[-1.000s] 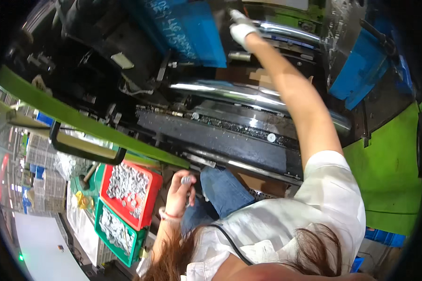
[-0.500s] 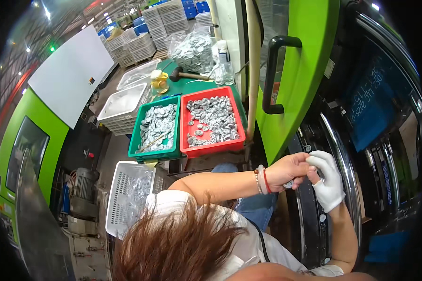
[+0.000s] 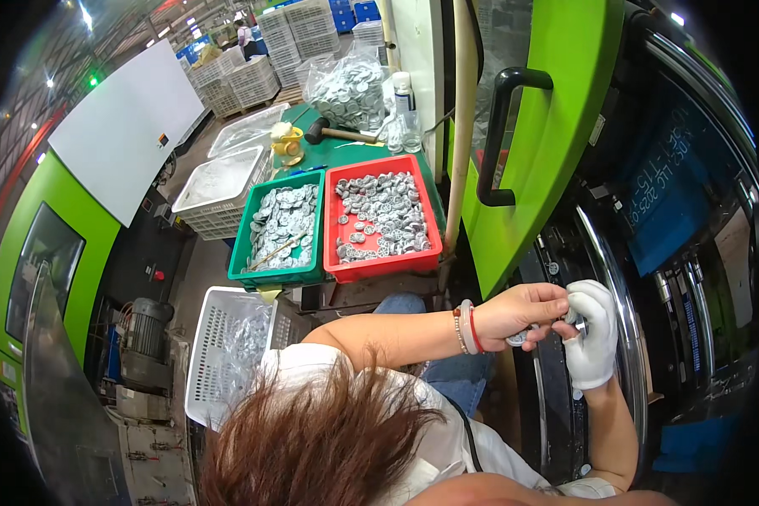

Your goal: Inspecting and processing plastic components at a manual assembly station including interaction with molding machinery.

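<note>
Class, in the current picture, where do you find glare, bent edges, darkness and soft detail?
Head view: ceiling lights glare at upper left, and the metal bar beside the gloved right grip shines; head view: the green door looks bent; head view: corners fall to black; head view: distant crates look soft.

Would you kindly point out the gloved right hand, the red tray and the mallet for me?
Gloved right hand point(image 3: 593, 335): head view, on the back of the hand.
Red tray point(image 3: 384, 269): head view, on its near outer wall.
Mallet point(image 3: 347, 134): head view, on its wooden handle.
</note>
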Action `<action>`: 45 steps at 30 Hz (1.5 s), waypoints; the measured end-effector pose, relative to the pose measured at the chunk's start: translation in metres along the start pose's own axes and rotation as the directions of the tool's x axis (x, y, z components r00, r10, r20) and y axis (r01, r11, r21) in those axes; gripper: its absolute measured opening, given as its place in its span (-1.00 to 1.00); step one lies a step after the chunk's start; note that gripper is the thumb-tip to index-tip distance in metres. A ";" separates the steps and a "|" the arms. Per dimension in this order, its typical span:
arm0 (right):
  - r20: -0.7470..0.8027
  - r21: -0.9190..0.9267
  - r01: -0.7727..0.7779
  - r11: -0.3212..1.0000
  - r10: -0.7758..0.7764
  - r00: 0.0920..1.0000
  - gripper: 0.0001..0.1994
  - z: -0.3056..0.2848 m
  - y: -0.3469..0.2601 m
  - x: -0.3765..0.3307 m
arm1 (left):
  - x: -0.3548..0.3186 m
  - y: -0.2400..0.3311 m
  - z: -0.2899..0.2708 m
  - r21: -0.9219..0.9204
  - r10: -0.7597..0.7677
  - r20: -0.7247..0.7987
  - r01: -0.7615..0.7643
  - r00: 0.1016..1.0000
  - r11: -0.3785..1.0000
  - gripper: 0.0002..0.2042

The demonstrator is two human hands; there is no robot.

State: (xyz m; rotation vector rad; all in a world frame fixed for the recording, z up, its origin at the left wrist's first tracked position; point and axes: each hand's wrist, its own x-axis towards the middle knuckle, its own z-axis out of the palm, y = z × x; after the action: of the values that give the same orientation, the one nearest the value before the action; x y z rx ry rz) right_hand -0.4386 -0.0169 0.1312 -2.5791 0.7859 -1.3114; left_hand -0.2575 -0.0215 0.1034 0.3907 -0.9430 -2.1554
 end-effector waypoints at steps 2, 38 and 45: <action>0.042 0.148 -0.139 0.979 0.135 0.990 -0.53 -0.001 0.002 -0.003 | 0.001 0.001 -0.002 0.037 0.025 -0.026 -0.024 0.999 0.999 -0.76; -0.720 0.478 -0.412 0.776 0.614 0.322 -0.73 -0.247 0.399 -0.063 | -0.012 0.136 -0.091 0.968 0.750 -0.136 -0.072 0.648 0.239 -0.67; -0.734 0.324 -0.494 0.807 0.544 0.406 -0.69 -0.249 0.403 -0.065 | -0.012 0.134 -0.100 0.968 0.768 -0.103 -0.113 0.633 0.223 -0.66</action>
State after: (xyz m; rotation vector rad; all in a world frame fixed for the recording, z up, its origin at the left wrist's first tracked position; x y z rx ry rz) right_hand -0.8218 -0.3011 0.0953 -1.3002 1.4908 -2.1719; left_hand -0.1284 -0.1248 0.1324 1.0684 -1.5545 -0.5863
